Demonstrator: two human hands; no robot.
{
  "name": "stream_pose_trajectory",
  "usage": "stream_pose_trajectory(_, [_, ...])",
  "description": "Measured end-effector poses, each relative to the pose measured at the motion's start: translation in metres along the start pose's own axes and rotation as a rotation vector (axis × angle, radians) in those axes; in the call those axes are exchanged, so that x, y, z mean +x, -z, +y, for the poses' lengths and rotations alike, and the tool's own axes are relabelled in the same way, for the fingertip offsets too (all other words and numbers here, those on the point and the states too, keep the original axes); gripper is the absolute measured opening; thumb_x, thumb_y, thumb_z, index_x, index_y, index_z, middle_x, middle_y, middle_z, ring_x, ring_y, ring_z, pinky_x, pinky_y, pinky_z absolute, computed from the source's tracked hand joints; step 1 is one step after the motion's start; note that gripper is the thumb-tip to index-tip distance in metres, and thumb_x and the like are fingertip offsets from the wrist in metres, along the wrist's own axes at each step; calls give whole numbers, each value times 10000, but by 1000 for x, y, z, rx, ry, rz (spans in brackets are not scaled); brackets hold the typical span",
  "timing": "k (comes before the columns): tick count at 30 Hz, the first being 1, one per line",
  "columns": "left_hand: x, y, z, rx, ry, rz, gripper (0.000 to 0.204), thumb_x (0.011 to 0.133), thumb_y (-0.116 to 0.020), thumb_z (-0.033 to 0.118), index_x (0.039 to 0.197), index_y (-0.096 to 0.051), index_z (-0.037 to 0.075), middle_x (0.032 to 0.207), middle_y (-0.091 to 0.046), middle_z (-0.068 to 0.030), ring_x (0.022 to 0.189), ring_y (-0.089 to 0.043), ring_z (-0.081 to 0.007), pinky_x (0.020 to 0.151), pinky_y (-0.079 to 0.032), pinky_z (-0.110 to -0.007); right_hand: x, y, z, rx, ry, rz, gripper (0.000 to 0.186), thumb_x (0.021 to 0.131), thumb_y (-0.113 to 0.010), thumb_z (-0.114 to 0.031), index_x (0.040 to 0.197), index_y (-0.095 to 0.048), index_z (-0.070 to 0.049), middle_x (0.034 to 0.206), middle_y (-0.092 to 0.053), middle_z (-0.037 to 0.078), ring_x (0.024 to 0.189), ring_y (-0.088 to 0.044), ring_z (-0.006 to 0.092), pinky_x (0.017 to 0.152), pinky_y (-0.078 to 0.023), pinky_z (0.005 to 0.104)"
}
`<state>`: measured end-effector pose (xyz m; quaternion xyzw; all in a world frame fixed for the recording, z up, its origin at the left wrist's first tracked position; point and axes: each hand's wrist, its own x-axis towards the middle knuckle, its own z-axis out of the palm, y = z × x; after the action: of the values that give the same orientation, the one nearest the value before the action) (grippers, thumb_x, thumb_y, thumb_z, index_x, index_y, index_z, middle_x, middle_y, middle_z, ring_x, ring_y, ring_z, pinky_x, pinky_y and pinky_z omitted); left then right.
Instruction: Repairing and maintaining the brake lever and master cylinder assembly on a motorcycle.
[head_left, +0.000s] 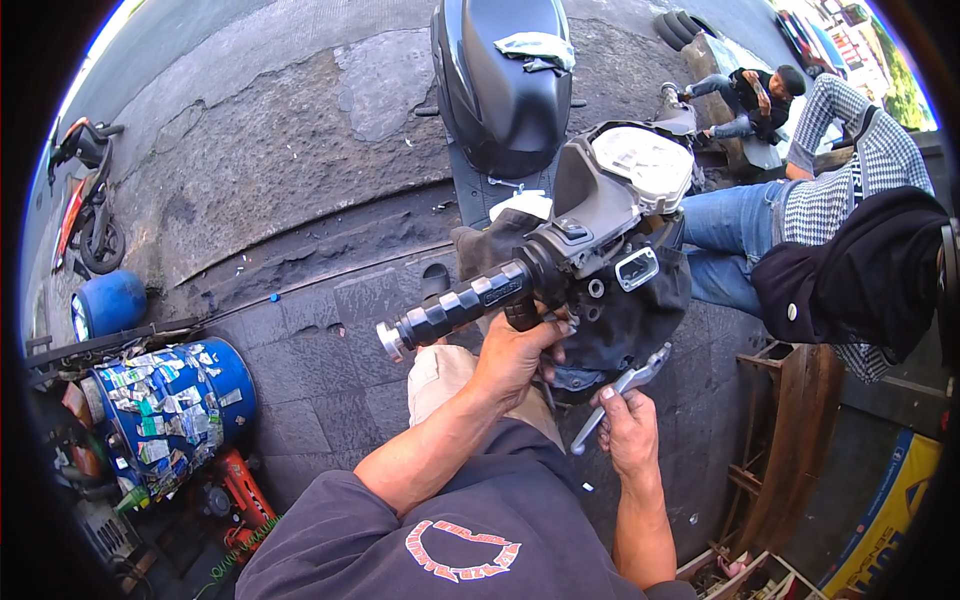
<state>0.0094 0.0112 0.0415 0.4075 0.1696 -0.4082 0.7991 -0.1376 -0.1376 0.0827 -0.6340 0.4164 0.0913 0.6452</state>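
Observation:
A motor scooter's handlebar stands before me, stripped of some covers. Its black and silver grip point(470, 302) points to the lower left. Just below the grip's inner end is my left hand point(520, 358), its fingers curled and pinched at the small black part there; what they hold is hidden. My right hand point(630, 428) is closed around a silver brake lever point(632, 378), held slantwise with its tip down to the left. Above the lever, an open master cylinder reservoir point(636, 269) shows its rectangular rim. The pale instrument cluster point(645, 166) sits at the handlebar's middle.
The dark scooter seat point(505, 90) carries a white cloth point(536, 48). At right, a person in jeans point(735, 235) sits close to the handlebar; another person point(760, 100) sits farther back. Blue drums point(235, 375) and a red jack-like tool point(245, 492) stand left, a rusty metal frame point(800, 430) right.

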Motion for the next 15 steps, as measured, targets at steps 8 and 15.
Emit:
stream_pose_trajectory(8, [16, 29, -30, 249, -367, 140, 238, 897, -823, 96, 1075, -691, 7, 910, -683, 23, 807, -589, -46, 733, -486, -223, 55, -15, 11, -369, 224, 74, 375, 1014, -621, -284, 904, -723, 60, 679, -638, 105, 633, -608, 194, 607, -457, 367])
stream_pose_trajectory(15, [3, 75, -31, 520, -245, 278, 214, 939, -782, 215, 960, -657, 43, 694, -581, 21, 549, -505, -61, 497, -391, -240, 69, -37, 11, -321, 384, 124, 376, 996, -637, -279, 878, -681, 75, 746, -669, 252, 689, -685, 362, 640, -488, 451])
